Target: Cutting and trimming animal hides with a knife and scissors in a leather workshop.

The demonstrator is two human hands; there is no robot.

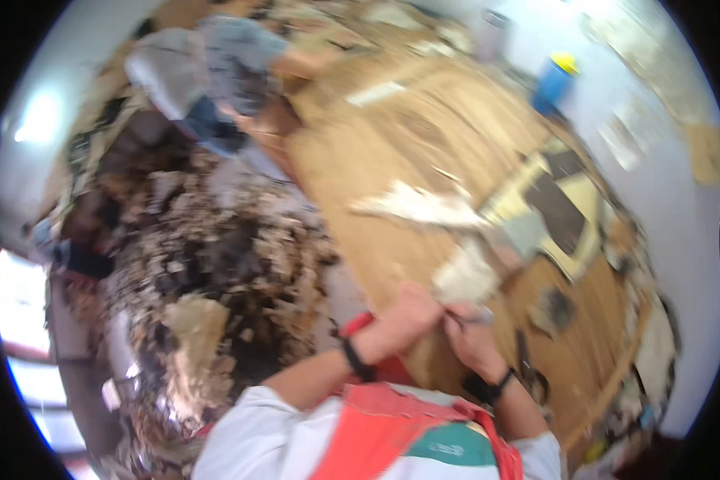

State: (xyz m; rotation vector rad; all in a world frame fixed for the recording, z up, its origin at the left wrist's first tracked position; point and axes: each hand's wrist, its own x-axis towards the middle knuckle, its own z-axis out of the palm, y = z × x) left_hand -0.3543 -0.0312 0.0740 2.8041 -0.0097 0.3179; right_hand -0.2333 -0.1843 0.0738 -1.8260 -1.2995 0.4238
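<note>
At the near edge of a wooden work table (424, 264), my two hands meet, both smeared by motion. My left hand (412, 314) is closed, its fingertips against the right; what is in them is hidden. My right hand (470, 340) is also closed, with a small greyish thing (476, 315) showing at its fingers, too blurred to name. Just beyond them lies a cream, roughly cut flat piece (464, 276), and I cannot tell whether the left hand touches it. A larger white ragged piece (416, 205) lies farther off. Scissors with dark handles (532, 376) appear right of my right wrist.
A co-worker in a grey patterned top (236, 60) bends over the table's far left. Heaped brown and tan scraps (240, 264) cover the floor at left. Yellowish board with dark patches (588, 204), a dark round lump (552, 310) and a blue bottle (550, 90) stand along the right.
</note>
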